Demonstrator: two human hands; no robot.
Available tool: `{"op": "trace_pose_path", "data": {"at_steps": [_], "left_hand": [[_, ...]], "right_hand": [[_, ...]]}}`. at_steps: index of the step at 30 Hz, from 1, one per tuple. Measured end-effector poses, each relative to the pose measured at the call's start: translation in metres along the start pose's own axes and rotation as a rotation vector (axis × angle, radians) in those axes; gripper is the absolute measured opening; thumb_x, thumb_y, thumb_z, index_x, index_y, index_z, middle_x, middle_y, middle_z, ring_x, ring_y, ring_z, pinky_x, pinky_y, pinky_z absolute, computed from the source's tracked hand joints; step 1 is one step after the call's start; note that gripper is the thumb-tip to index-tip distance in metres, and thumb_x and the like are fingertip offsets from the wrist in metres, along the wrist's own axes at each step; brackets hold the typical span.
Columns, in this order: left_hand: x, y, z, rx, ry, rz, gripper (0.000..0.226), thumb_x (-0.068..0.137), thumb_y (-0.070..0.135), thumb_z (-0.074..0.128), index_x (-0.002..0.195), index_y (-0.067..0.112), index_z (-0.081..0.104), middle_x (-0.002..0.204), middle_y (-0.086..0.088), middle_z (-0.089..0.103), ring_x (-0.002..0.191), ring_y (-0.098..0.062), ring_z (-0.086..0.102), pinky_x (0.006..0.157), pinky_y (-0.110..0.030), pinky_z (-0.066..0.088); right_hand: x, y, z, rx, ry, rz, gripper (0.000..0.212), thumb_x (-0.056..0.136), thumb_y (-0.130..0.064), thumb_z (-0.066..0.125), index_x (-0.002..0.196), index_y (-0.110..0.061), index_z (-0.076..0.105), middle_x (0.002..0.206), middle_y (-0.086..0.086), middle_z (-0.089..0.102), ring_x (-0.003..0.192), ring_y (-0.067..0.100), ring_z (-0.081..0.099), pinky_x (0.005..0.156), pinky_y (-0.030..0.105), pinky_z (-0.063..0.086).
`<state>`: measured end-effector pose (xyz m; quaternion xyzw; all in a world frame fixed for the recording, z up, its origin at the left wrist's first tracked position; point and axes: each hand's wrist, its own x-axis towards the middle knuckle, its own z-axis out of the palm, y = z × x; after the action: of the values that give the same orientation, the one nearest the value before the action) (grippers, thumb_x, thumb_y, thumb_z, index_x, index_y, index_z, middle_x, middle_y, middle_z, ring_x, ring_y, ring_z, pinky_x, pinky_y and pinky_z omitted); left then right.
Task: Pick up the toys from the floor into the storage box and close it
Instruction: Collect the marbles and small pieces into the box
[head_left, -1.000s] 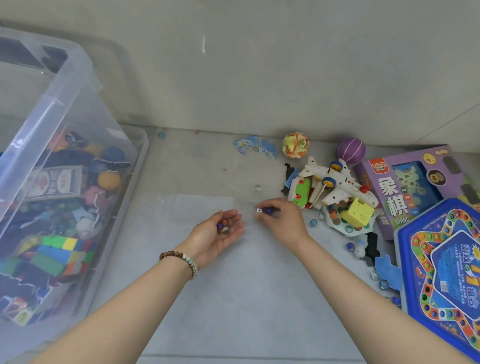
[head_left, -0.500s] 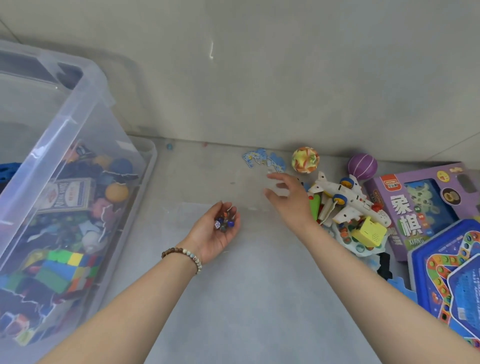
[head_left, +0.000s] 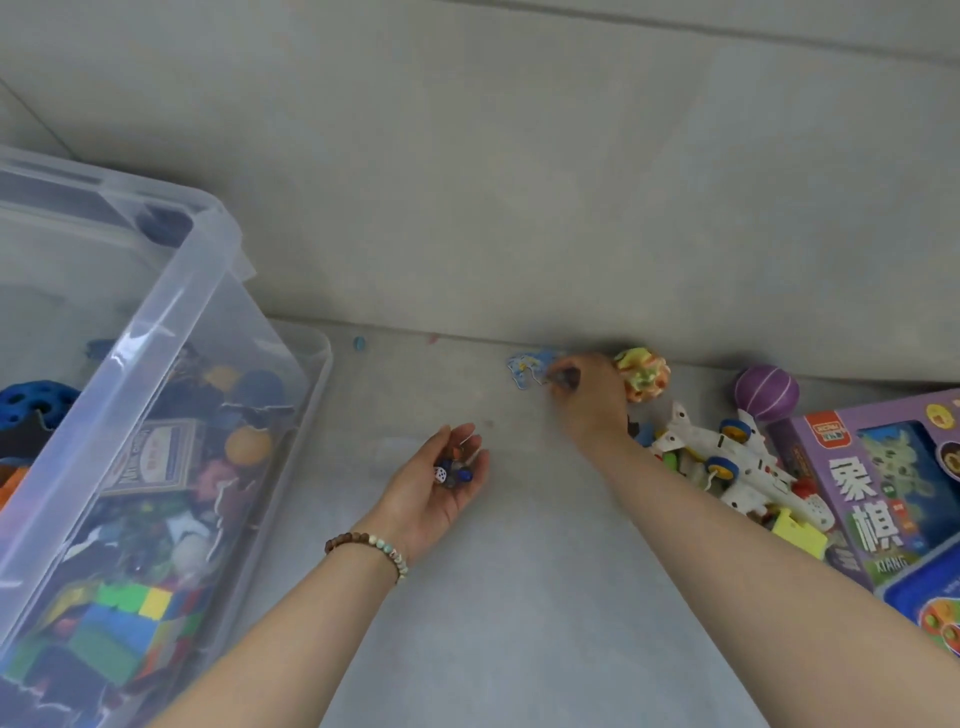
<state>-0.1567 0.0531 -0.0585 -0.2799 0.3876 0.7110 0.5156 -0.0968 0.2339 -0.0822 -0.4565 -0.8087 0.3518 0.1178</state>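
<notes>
Head view, from the left: the clear storage box (head_left: 156, 332), lid off and well filled, stands well to the outer side of the left hand (head_left: 436, 493). That hand lies palm up, its fingers (head_left: 462, 434) curled loosely into a cup round a small clutch of marbles and a die (head_left: 452, 475), which sit in the hollow just below the fingertips. Keeping that palm level matters, I judge, since round pieces would roll out at any tilt (and scatter over the floor). Further right, the right hand (head_left: 592, 400) reaches to the foot of the wall, its fingertips (head_left: 563, 376) on or just over the near edge of the blue puzzle pieces (head_left: 527, 366). Motion blur hides the grip, so I cannot tell whether those fingers are closed on a piece. Flat card is best lifted by one edge or slid toward the palm, then dropped into the cupped hand. Just beyond the knuckles lies the yellow-orange ball (head_left: 644, 376), with the toy plane (head_left: 727, 462) beside the wrist.
</notes>
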Motion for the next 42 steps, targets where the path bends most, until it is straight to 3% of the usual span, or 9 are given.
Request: {"op": "trace_pose_path", "data": {"at_steps": [6, 9, 14, 18, 25, 31, 35, 39, 42], "left_hand": [[0.004, 0.014, 0.003, -0.080, -0.069, -0.015, 0.035, 0.099, 0.020, 0.041, 0.088, -0.003, 0.065, 0.089, -0.014, 0.065, 0.084, -0.025, 0.060, 0.067, -0.035, 0.057], [0.006, 0.024, 0.001, -0.088, -0.100, 0.022, 0.031, 0.099, 0.017, 0.039, 0.119, 0.002, 0.057, 0.109, -0.012, 0.063, 0.091, -0.020, 0.062, 0.075, -0.029, 0.055], [-0.002, 0.047, -0.014, -0.164, 0.023, 0.080, 0.026, 0.097, 0.023, 0.047, 0.082, 0.006, 0.061, 0.075, -0.007, 0.062, 0.065, -0.014, 0.062, 0.053, -0.022, 0.057], [-0.012, 0.064, -0.034, -0.192, 0.058, 0.077, 0.027, 0.096, 0.027, 0.047, 0.077, 0.011, 0.059, 0.056, -0.002, 0.060, 0.047, -0.009, 0.060, 0.042, -0.017, 0.051], [-0.010, 0.069, -0.049, -0.182, 0.185, 0.277, 0.027, 0.099, 0.019, 0.041, 0.080, 0.007, 0.055, 0.075, -0.004, 0.053, 0.069, -0.012, 0.052, 0.050, -0.020, 0.055], [-0.011, 0.068, -0.048, -0.082, 0.172, 0.300, 0.017, 0.097, 0.012, 0.046, 0.090, 0.005, 0.059, 0.085, -0.007, 0.057, 0.076, -0.016, 0.056, 0.067, -0.026, 0.056], [-0.014, 0.065, -0.045, -0.076, 0.134, 0.258, 0.017, 0.097, 0.012, 0.046, 0.095, 0.003, 0.060, 0.090, -0.009, 0.059, 0.079, -0.019, 0.058, 0.071, -0.029, 0.055], [-0.029, 0.059, -0.019, -0.183, 0.045, 0.176, 0.025, 0.098, 0.020, 0.043, 0.087, 0.004, 0.059, 0.082, -0.010, 0.063, 0.075, -0.016, 0.059, 0.060, -0.024, 0.058], [-0.055, 0.054, 0.008, -0.073, 0.001, 0.114, 0.025, 0.098, 0.024, 0.043, 0.079, 0.011, 0.054, 0.059, 0.001, 0.057, 0.050, -0.005, 0.051, 0.037, -0.011, 0.044]], "right_hand": [[-0.041, -0.065, 0.009, 0.320, -0.319, -0.201, 0.024, 0.072, -0.002, 0.070, 0.086, -0.020, 0.063, 0.085, -0.007, 0.064, 0.067, -0.005, 0.059, 0.065, 0.008, 0.045], [-0.050, -0.084, 0.016, 0.283, -0.463, -0.254, 0.023, 0.072, -0.002, 0.072, 0.091, -0.011, 0.065, 0.090, -0.004, 0.064, 0.072, 0.003, 0.062, 0.067, 0.008, 0.045], [-0.026, -0.102, 0.023, 0.359, -0.426, -0.199, 0.012, 0.085, -0.011, 0.065, 0.097, -0.012, 0.068, 0.093, -0.006, 0.064, 0.080, 0.009, 0.060, 0.073, 0.012, 0.044], [-0.005, -0.115, 0.052, 0.289, -0.466, -0.216, 0.021, 0.091, -0.013, 0.055, 0.110, -0.015, 0.066, 0.112, -0.001, 0.064, 0.102, 0.012, 0.057, 0.090, 0.020, 0.041], [0.005, -0.136, 0.120, 0.042, -0.539, -0.355, 0.042, 0.090, -0.007, 0.053, 0.132, -0.012, 0.051, 0.140, 0.007, 0.046, 0.131, 0.023, 0.040, 0.107, 0.025, 0.029], [0.004, -0.124, 0.125, -0.131, -0.325, -0.424, 0.022, 0.085, -0.004, 0.056, 0.102, -0.009, 0.068, 0.108, 0.008, 0.062, 0.102, 0.020, 0.054, 0.083, 0.025, 0.038], [-0.017, -0.128, 0.083, 0.418, -0.387, -0.205, 0.021, 0.075, 0.003, 0.069, 0.093, -0.008, 0.066, 0.081, 0.002, 0.063, 0.070, 0.010, 0.057, 0.070, 0.018, 0.048], [-0.057, -0.140, 0.025, 0.453, -0.664, -0.282, 0.033, 0.072, 0.003, 0.074, 0.093, -0.019, 0.059, 0.089, -0.001, 0.065, 0.079, 0.009, 0.063, 0.078, 0.019, 0.051], [-0.072, -0.144, -0.020, 0.324, -0.534, -0.308, 0.028, 0.078, -0.003, 0.071, 0.091, -0.024, 0.058, 0.091, -0.014, 0.063, 0.081, -0.003, 0.060, 0.076, 0.013, 0.048]]}}
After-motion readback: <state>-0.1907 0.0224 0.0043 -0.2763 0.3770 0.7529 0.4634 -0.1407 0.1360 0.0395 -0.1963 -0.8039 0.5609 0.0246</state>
